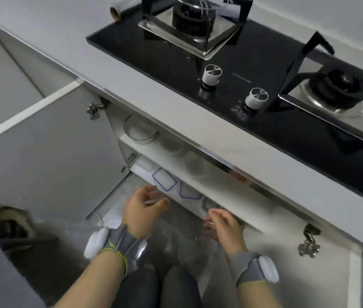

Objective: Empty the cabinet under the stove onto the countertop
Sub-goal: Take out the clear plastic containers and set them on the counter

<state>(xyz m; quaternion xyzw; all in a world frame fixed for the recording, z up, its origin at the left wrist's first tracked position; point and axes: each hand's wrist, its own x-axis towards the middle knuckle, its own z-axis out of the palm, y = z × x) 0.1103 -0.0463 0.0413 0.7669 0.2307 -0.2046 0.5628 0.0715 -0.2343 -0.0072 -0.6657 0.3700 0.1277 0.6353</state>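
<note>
Lying flat, seemingly, blue-rimmed lids (164, 180) near left hand (141, 207)

Stove (238, 63) black, knobs (212, 74) white with silver tops. Worktop (113, 70) pale grey. Lids (164, 180) white with blue outlines; wristbands (121, 243) grey, yellow-green trim.

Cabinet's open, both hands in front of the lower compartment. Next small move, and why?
Probably reach the left hand forward and grip the blue-rimmed container just beyond its fingers. That hand and the right hand are open and seem to hold nothing. The container sits at the front of the lower compartment, nearest to reach, while the bowls sit on the shelf above.
</note>
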